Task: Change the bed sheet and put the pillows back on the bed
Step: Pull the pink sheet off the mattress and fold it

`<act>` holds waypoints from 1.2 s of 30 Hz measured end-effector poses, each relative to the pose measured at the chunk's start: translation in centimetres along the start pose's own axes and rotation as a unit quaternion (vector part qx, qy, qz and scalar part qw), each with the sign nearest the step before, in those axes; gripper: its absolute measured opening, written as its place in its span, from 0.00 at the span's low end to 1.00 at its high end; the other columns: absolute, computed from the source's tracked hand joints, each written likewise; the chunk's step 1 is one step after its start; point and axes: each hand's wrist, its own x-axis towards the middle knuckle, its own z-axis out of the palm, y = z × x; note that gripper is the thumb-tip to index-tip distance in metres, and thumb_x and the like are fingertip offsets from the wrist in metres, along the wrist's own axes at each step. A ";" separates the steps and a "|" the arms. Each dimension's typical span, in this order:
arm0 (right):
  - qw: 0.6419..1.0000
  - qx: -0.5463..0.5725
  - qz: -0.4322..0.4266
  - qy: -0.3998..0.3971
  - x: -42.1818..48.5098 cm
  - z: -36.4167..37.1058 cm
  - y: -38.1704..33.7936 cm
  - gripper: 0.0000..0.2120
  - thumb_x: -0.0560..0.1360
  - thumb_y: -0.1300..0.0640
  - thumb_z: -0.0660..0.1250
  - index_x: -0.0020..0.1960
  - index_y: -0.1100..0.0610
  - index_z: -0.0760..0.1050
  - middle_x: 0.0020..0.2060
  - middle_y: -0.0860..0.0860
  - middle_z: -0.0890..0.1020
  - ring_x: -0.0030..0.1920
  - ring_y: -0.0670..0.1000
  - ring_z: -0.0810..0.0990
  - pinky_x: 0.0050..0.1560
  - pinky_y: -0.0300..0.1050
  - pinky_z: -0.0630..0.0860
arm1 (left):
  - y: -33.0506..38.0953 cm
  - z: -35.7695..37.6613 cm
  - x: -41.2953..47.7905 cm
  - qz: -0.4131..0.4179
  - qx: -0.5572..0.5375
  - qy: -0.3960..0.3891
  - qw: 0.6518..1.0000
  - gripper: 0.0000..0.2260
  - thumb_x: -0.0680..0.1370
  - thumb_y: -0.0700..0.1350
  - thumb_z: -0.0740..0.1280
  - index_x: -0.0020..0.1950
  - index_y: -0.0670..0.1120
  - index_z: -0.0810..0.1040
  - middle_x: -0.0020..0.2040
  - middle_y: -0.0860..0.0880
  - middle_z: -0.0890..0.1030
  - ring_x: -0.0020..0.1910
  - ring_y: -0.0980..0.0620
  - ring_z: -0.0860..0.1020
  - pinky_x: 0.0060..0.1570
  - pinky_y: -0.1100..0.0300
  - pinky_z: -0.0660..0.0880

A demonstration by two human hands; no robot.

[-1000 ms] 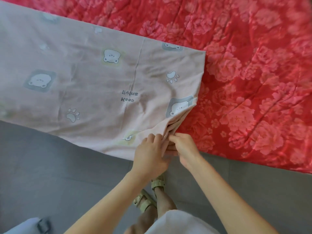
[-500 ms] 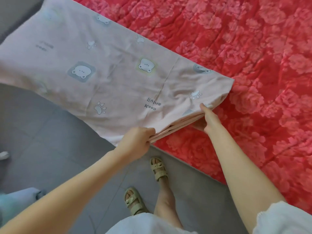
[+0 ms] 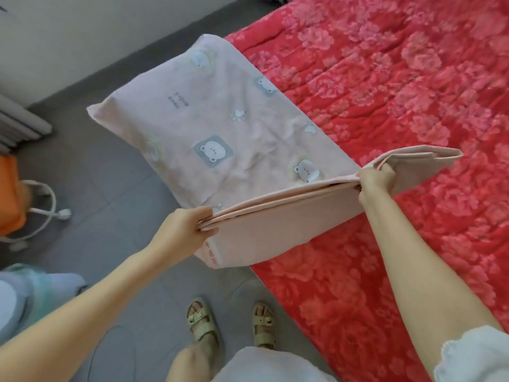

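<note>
Currently my left hand [image 3: 190,226] pinches the near edge of the folded pink bed sheet [image 3: 234,139], fingers curled round its stacked layers, forearm reaching up from the lower left. My right hand [image 3: 376,179] grips the same edge further along, fist closed over the layers, arm stretched out above the bed [image 3: 399,78]. The edge runs taut between both hands, and a folded flap juts past the right hand. The sheet lies partly on the bed's red floral cover, and its left part extends out over the grey floor [image 3: 110,216]. Its bear and paw prints are clear; the small lettering is too blurred to read. An orange object [image 3: 9,194] is cut off at the left, unidentifiable, with a white cord [image 3: 46,213] beside it.
</note>
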 end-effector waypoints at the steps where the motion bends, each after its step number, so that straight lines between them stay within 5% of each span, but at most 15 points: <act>1: 1.000 0.000 -0.022 -0.015 -0.6 2.6 -1.6 0.17 0.71 0.69 0.60 0.56 0.56 0.75 0.46 0.48 0.78 0.45 0.51 0.77 0.43 0.43 0.74 | -1.5 -1.2 0.4 -0.025 -0.020 0.019 0.999 0.14 0.74 0.42 0.69 0.34 0.45 0.66 0.28 0.49 0.67 0.29 0.51 0.63 0.30 0.58 0.60; 5: 0.991 -0.007 -0.098 -0.092 -3.4 13.4 -7.7 0.14 0.70 0.70 0.61 0.47 0.53 0.72 0.34 0.45 0.73 0.39 0.49 0.73 0.39 0.42 0.72 | -7.4 -6.6 2.3 -0.092 -0.086 0.098 0.987 0.13 0.74 0.42 0.69 0.33 0.43 0.70 0.26 0.51 0.70 0.27 0.54 0.65 0.29 0.60 0.60; 8: 0.983 -0.002 -0.127 -0.132 -5.8 21.5 -11.9 0.17 0.69 0.71 0.60 0.48 0.52 0.73 0.34 0.45 0.74 0.38 0.49 0.73 0.38 0.41 0.72 | -11.8 -11.2 4.6 -0.107 -0.109 0.133 0.979 0.13 0.74 0.40 0.69 0.31 0.49 0.73 0.26 0.53 0.72 0.28 0.55 0.69 0.29 0.61 0.62; 14: 0.974 0.015 -0.160 -0.159 -9.7 36.1 -18.9 0.15 0.69 0.74 0.60 0.47 0.56 0.70 0.30 0.47 0.68 0.29 0.45 0.67 0.22 0.30 0.65 | -20.8 -20.7 11.8 -0.120 -0.161 0.208 0.957 0.05 0.74 0.36 0.67 0.39 0.43 0.77 0.31 0.52 0.76 0.31 0.57 0.71 0.30 0.68 0.65; 20: 0.970 0.026 -0.168 -0.172 -11.6 48.3 -23.4 0.17 0.68 0.74 0.60 0.49 0.55 0.71 0.33 0.46 0.71 0.32 0.45 0.70 0.29 0.32 0.68 | -28.1 -27.7 19.2 -0.141 -0.222 0.281 0.923 0.04 0.74 0.36 0.66 0.40 0.43 0.78 0.34 0.44 0.76 0.31 0.52 0.68 0.29 0.69 0.64; 25: 0.970 0.030 -0.178 -0.161 -10.0 57.6 -26.3 0.19 0.68 0.74 0.61 0.52 0.55 0.71 0.40 0.47 0.75 0.38 0.46 0.72 0.35 0.33 0.69 | -32.2 -32.3 26.5 -0.152 -0.253 0.308 0.905 0.05 0.74 0.36 0.65 0.40 0.45 0.79 0.31 0.54 0.75 0.28 0.58 0.69 0.32 0.64 0.66; 30: 0.971 -0.037 -0.174 -0.161 -7.5 68.2 -27.0 0.21 0.68 0.70 0.63 0.61 0.60 0.72 0.50 0.50 0.77 0.44 0.48 0.76 0.44 0.34 0.73 | -38.4 -34.6 35.5 -0.234 -0.231 0.295 0.897 0.05 0.74 0.38 0.64 0.42 0.45 0.79 0.33 0.52 0.76 0.37 0.48 0.73 0.37 0.58 0.68; 33: 0.945 -0.125 -0.124 -0.276 -5.8 73.0 -23.7 0.18 0.74 0.63 0.66 0.59 0.52 0.66 0.45 0.52 0.74 0.34 0.46 0.74 0.30 0.33 0.74 | -42.6 -32.9 40.3 -0.315 -0.208 0.254 0.891 0.07 0.74 0.37 0.63 0.48 0.43 0.79 0.44 0.46 0.81 0.47 0.44 0.77 0.45 0.56 0.71; 36: 0.922 -0.197 -0.063 -0.327 -3.5 73.8 -18.0 0.27 0.72 0.63 0.64 0.69 0.49 0.66 0.50 0.49 0.75 0.45 0.48 0.77 0.46 0.44 0.77 | -46.4 -29.2 41.8 -0.389 -0.174 0.193 0.884 0.13 0.76 0.37 0.62 0.61 0.41 0.75 0.57 0.43 0.79 0.58 0.41 0.75 0.54 0.55 0.70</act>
